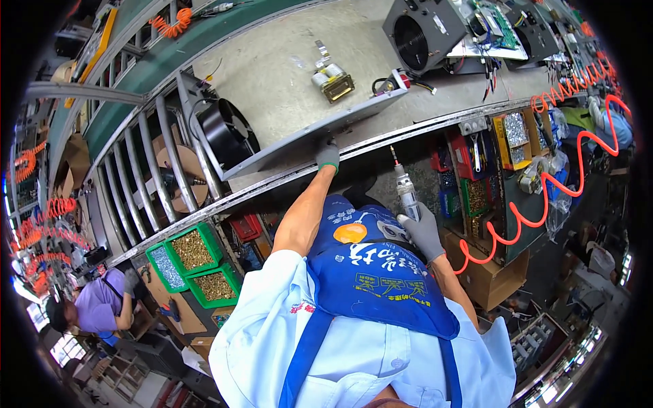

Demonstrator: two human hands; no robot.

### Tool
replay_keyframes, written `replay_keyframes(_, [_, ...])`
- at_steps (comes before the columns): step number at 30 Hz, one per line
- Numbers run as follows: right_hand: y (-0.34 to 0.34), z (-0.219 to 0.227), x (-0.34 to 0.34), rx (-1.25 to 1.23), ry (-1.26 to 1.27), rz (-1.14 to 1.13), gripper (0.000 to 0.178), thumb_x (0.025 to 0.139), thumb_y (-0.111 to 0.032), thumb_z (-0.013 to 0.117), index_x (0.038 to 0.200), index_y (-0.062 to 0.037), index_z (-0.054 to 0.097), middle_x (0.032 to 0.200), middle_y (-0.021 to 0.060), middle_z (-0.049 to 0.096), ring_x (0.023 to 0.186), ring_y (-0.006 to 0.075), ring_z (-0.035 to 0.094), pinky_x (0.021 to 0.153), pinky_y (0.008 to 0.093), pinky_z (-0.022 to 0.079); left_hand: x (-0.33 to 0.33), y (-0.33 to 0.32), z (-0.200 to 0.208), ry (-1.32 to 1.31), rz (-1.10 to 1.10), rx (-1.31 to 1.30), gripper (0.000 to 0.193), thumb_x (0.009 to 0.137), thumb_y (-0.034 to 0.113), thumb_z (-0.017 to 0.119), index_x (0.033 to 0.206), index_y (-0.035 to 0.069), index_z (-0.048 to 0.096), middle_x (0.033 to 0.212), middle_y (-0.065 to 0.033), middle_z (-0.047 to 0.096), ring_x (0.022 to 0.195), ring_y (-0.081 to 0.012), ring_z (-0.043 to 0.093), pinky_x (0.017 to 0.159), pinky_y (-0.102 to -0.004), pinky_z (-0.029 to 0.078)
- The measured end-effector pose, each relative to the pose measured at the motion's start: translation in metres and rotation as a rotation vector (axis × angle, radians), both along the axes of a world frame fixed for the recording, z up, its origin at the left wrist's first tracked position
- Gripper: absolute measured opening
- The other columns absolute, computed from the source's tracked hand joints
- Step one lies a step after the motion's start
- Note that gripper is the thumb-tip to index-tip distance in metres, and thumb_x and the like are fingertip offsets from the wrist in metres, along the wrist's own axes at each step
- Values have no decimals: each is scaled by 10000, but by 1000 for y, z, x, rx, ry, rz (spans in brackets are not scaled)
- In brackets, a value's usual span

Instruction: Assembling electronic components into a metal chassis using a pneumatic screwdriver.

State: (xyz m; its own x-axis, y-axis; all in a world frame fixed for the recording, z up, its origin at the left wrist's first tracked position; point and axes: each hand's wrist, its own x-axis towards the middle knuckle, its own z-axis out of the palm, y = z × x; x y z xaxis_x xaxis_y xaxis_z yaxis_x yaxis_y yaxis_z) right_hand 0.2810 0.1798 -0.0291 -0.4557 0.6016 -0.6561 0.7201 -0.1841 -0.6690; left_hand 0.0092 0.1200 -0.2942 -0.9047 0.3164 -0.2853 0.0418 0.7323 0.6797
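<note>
My right hand [423, 232], in a grey glove, is closed around a silver air screwdriver [407, 192] whose bit points away from me, in front of my blue apron. My left hand [328, 154], in a grey glove with a green cuff, is at the near face of an upright grey metal panel [292, 151] on the bench edge. Its fingers look curled together; what they hold, if anything, is too small to make out. A black fan [228, 134] sits at the panel's left end. Behind the panel, a transformer [333, 81] lies on the bench.
Green bins [192, 250] of screws stand at lower left, beside a metal roller rack [151, 173]. A coiled red air hose [515, 216] runs at right, over a cardboard box [491, 280]. Another grey fan housing [425, 34] stands at the back. A person in purple [102, 299] works far left.
</note>
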Motion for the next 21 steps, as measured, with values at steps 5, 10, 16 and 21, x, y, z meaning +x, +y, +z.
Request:
replay_keyframes(5, [31, -21, 16, -5, 23, -33, 315, 765, -175, 700, 1000, -3, 580, 709, 54, 562, 550, 110, 514, 466, 278, 408, -10, 0, 1, -101, 19, -257, 303, 864, 294, 567, 1086, 122, 680, 1136, -116, 648, 1057, -313, 602, 913, -374, 476])
replay_keyframes(10, [60, -21, 10, 31, -24, 115, 358, 739, -200, 705, 1012, 7, 602, 821, 118, 633, 768, 190, 611, 725, 347, 482, -31, -27, -22, -1, -375, -470, 490, 900, 502, 490, 1184, 119, 604, 1192, -153, 613, 1062, -347, 591, 919, -424, 469])
replay_keyframes(16, [79, -27, 6, 89, 93, 180, 401, 739, -210, 708, 1071, -6, 613, 895, 132, 663, 814, 208, 640, 750, 335, 485, -15, -31, -11, 138, -533, -579, 362, 940, 358, 482, 1122, 81, 627, 1165, -159, 625, 1034, -339, 605, 892, -410, 482])
replay_keyframes(21, [82, -30, 0, 66, 97, 241, 409, 733, -233, 711, 1052, 1, 610, 876, 140, 659, 796, 209, 638, 731, 352, 487, -16, -47, -20, 154, -387, -518, 341, 929, 349, 510, 1090, 76, 635, 1141, -179, 627, 1021, -351, 606, 883, -410, 487])
